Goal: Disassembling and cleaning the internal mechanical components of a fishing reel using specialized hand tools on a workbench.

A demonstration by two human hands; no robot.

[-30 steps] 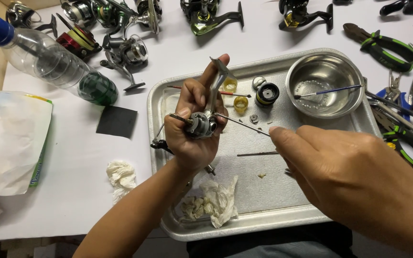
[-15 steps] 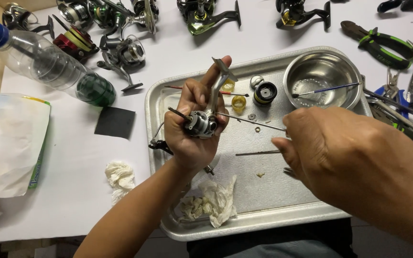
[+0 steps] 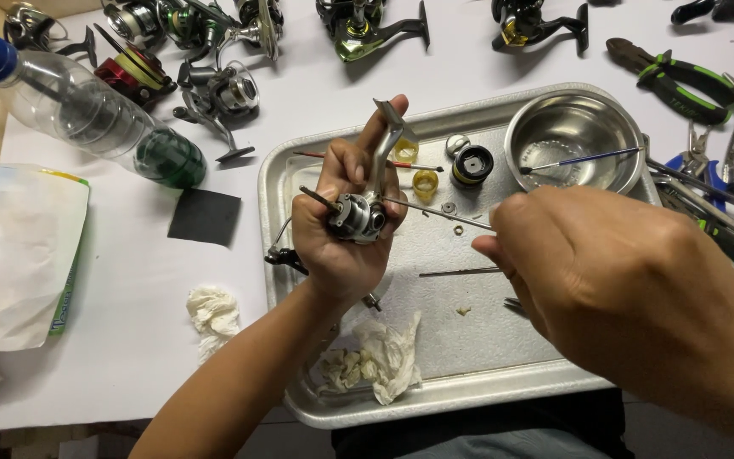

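Left hand [image 3: 346, 225] grips reel body [image 3: 355, 218] over tray [image 3: 469, 399]; right hand [image 3: 605, 272], at 3 o'clock, pinches thin rod [image 3: 435, 212]. Best kept steady & aligned w/ bore.

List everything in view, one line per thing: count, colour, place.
reel body: one, silver, in the left hand
thin rod: one, metal, from the reel body to the right fingers
tray: one, silver, centre
steel bowl: one, tray's far right corner, small brush inside
crumpled tissue: one, white, tray's near edge
fishing reels: several, far edge of table
plastic bottle: one, clear with blue cap, far left
black pad: one, left of tray
pliers: several, green-handled, right
left hand: grips the reel body
right hand: pinches the thin rod
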